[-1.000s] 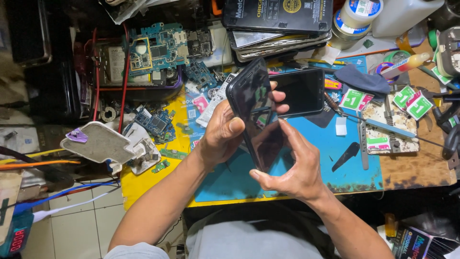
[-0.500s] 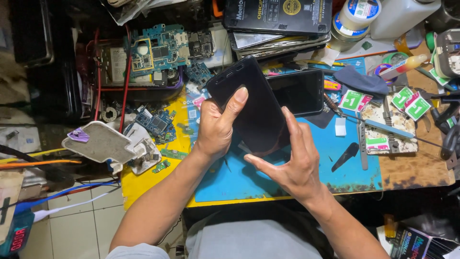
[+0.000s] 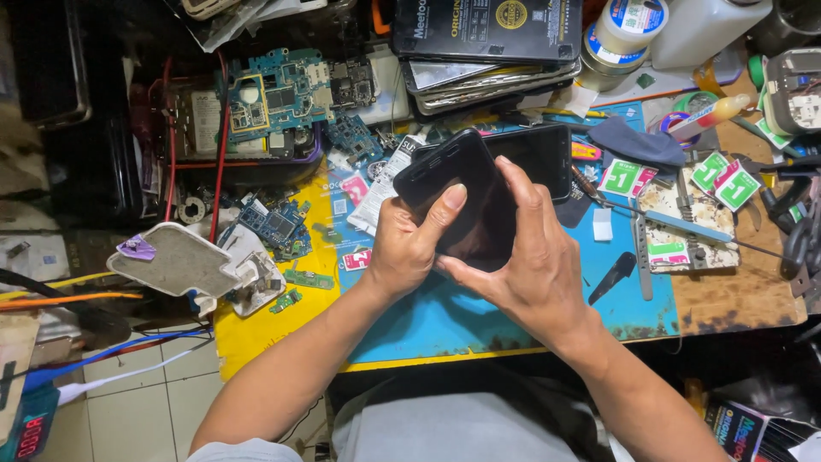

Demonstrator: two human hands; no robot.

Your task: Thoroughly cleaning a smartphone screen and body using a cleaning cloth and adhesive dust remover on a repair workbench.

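Phone (image 3: 462,201) has tilted since earlier; left hand (image 3: 410,248) and right hand (image 3: 534,265) pinch its edges, inspecting; next needs steadiness.

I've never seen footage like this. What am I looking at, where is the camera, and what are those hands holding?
There is no machine here: a person is working with bare hands, and the camera sits on their head, looking down at a cluttered bench. The left hand and right hand together grip a black phone, held tilted above a blue work mat. A second dark phone lies flat on the mat just behind it. Around them are loose blue circuit boards, a stack of flat dark packages, rolls of tape, small green-and-white packets and a metal tool.
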